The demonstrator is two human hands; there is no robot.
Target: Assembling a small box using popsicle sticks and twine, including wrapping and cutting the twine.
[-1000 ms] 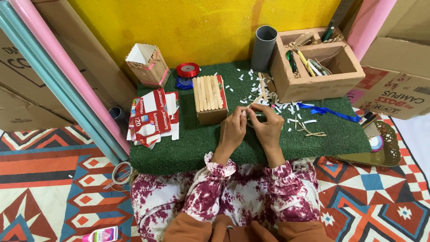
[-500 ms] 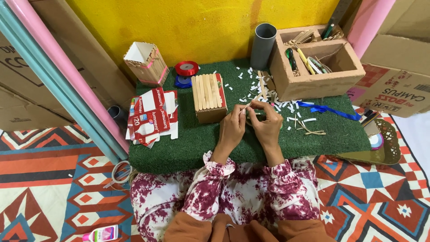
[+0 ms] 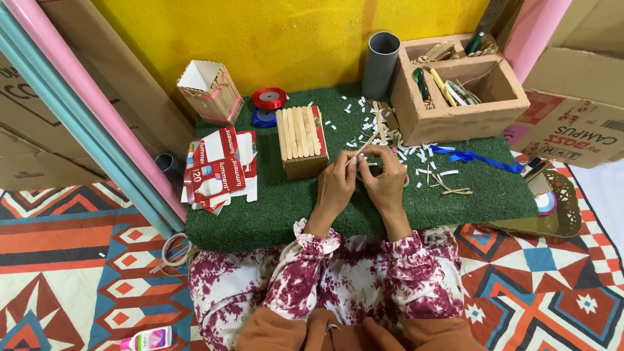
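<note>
Down at the bottom of the frame there's the floral sleeves, and just above them both hands meet in the middle over the green mat (image 3: 260, 221). The left hand (image 3: 336, 184) has its fingers curled in narrow, pinching a thin wooden stick (image 3: 363, 146) that angles up to the right. The right hand (image 3: 385, 179) is curled close too, fingertips touching the same stick area; can't tell what else it's gripping. Just left sits the stick-covered box (image 3: 300, 140), with white paper scraps (image 3: 416, 156) scattered behind, and the grey tube (image 3: 380, 64) further up.
</note>
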